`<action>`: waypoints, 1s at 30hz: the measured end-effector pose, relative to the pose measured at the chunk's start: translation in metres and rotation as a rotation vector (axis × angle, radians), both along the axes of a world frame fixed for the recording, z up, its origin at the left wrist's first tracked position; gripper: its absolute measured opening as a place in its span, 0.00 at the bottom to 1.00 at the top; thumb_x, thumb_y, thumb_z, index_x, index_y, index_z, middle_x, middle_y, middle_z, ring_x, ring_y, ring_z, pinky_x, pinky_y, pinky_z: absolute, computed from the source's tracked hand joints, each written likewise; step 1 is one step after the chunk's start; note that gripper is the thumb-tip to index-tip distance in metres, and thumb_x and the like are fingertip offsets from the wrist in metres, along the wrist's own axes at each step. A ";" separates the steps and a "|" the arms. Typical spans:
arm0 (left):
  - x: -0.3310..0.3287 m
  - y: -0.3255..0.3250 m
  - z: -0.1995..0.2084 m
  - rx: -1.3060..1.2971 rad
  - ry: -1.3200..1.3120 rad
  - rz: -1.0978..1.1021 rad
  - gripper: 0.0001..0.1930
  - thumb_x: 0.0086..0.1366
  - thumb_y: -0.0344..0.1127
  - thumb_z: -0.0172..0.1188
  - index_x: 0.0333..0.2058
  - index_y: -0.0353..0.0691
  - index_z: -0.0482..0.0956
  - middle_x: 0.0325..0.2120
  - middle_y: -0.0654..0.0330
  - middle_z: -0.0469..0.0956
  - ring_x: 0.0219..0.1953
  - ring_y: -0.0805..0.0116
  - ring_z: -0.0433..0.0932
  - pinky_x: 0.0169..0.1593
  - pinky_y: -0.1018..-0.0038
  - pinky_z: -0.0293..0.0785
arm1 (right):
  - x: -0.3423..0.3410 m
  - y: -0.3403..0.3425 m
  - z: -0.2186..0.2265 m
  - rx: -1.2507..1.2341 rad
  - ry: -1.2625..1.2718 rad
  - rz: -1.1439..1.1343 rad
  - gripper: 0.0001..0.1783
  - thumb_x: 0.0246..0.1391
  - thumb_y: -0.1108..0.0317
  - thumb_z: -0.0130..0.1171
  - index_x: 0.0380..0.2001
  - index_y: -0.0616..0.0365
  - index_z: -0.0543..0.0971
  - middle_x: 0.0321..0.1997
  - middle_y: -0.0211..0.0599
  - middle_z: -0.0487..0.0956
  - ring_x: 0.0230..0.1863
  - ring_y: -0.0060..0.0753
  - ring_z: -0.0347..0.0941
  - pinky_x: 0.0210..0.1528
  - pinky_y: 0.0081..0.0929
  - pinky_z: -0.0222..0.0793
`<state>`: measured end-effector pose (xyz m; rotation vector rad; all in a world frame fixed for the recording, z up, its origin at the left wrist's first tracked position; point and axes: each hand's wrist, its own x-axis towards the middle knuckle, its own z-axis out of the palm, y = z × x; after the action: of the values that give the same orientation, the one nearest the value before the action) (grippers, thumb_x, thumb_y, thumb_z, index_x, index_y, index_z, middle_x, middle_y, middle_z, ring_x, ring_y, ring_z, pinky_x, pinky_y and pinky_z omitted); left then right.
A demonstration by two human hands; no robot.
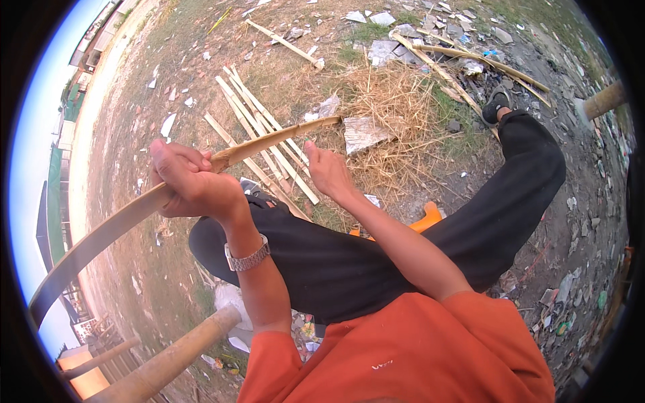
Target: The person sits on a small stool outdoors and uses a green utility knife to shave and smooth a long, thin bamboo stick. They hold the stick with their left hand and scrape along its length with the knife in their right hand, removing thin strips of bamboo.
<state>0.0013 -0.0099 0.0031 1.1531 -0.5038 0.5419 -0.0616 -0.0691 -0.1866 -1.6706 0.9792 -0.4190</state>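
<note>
A long split bamboo strip (107, 235) runs from the far left edge up across the view, ending above the straw. My left hand (198, 178) is closed around it, beside a rough node in the strip. A metal watch sits on that wrist. My right hand (328, 171) is closed, just below the strip's far part and apart from it as seen here. Its curled fingers hide whatever they may hold. Past the hands, several pale bamboo strips (259, 127) lie side by side on the ground.
Dry straw and shavings (410, 134) surround a flat whitish board (366, 134). Longer bamboo pieces (480, 59) lie among broken tiles at the far right. An orange object (428, 216) shows between my legs. A thick bamboo pole (168, 352) stands near on the left.
</note>
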 end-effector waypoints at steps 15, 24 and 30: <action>-0.008 -0.003 -0.001 0.004 -0.013 0.015 0.22 0.64 0.36 0.56 0.12 0.46 0.60 0.09 0.68 0.59 0.12 0.81 0.57 0.17 0.84 0.55 | -0.007 0.006 -0.014 0.205 -0.367 0.079 0.32 0.63 0.45 0.30 0.15 0.57 0.65 0.10 0.27 0.57 0.14 0.22 0.51 0.19 0.29 0.50; -0.005 -0.004 0.000 -0.010 0.005 0.110 0.25 0.66 0.50 0.51 0.16 0.40 0.61 0.08 0.63 0.61 0.09 0.77 0.60 0.18 0.77 0.67 | -0.014 0.016 0.034 0.129 -0.491 0.172 0.19 0.63 0.55 0.37 0.34 0.62 0.67 0.15 0.45 0.68 0.20 0.46 0.67 0.27 0.39 0.60; -0.013 -0.001 -0.001 -0.028 0.040 -0.018 0.22 0.65 0.46 0.55 0.16 0.43 0.60 0.08 0.68 0.57 0.09 0.80 0.57 0.17 0.77 0.66 | -0.017 0.032 0.048 -0.088 -0.117 0.080 0.17 0.64 0.57 0.36 0.35 0.62 0.65 0.17 0.57 0.71 0.25 0.62 0.71 0.30 0.52 0.62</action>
<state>-0.0121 -0.0112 0.0021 1.1294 -0.4699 0.5082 -0.0782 -0.0372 -0.1383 -1.7372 0.8150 -0.5067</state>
